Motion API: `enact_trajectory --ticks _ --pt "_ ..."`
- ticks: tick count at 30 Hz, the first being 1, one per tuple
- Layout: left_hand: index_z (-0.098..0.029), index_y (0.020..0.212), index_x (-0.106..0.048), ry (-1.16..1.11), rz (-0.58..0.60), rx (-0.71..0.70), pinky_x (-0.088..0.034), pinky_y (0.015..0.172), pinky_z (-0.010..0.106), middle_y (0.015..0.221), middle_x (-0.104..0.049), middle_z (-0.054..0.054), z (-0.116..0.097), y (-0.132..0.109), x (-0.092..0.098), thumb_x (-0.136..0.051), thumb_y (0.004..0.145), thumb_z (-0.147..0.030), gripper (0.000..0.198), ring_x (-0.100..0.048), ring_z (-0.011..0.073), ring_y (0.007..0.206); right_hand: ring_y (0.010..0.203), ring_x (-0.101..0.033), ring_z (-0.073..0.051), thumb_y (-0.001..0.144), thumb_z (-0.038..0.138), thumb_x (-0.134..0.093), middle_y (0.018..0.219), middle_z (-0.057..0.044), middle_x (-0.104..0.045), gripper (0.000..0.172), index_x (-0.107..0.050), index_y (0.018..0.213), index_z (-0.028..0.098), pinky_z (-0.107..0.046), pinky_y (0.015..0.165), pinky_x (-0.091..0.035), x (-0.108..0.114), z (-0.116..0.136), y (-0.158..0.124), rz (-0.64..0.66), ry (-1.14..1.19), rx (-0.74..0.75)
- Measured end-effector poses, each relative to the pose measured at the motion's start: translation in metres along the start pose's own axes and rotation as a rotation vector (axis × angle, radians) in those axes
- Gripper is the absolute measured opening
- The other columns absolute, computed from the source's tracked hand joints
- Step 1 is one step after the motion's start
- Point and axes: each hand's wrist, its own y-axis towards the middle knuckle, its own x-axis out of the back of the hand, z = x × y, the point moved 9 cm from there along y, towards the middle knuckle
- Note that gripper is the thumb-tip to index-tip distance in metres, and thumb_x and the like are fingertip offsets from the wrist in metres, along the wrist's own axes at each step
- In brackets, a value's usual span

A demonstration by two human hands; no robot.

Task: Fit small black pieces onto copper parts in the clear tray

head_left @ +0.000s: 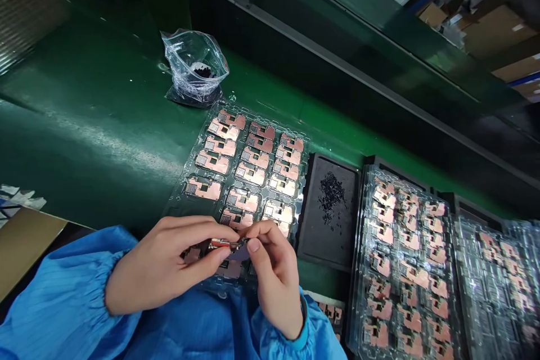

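My left hand (169, 261) pinches a small copper-faced circuit board (220, 243) between thumb and fingers, tilted nearly edge-on to me. At the board's right end, the thumb and forefinger of my right hand (272, 275) are closed on its edge; whether a tiny part is also between them is hidden. Both hands are above the near end of a clear plastic tray (179, 198), where similar boards (205, 187) lie in rows of pockets. To the right, a black tray (310, 230) holds a scatter of tiny black parts (332, 191).
An open clear zip bag (194, 87) with small black pieces stands behind the board tray on the green bench (105, 140). Further right are more clear trays of boards (363, 270). A cardboard piece (31, 239) is at the left edge; boxes (502, 31) occupy shelves beyond.
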Motion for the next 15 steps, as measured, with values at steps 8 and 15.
enact_trajectory --ticks 8,15 --pt "-0.030 0.110 -0.077 -0.126 -0.026 0.079 -0.057 0.062 0.016 0.097 -0.076 -0.002 0.006 0.007 0.000 -0.065 0.094 -0.028 0.020 -0.070 0.0102 0.073 0.070 -0.056 -0.015 0.103 0.040 -0.055 0.078 0.000 -0.062 0.025 -0.064 0.091 0.021 -0.025 0.064 -0.043 0.009 0.013 0.003 -0.044 -0.155 0.121" --pt "-0.020 0.101 -0.075 -0.417 0.086 0.251 -0.053 0.060 0.018 0.085 -0.074 0.001 0.007 0.023 -0.014 -0.069 0.089 -0.031 0.018 -0.066 0.0115 0.069 0.069 -0.059 -0.017 0.099 0.056 -0.058 0.078 -0.003 -0.064 0.037 -0.065 0.089 0.022 -0.025 0.061 -0.046 0.019 0.020 0.007 -0.108 -0.110 0.143"
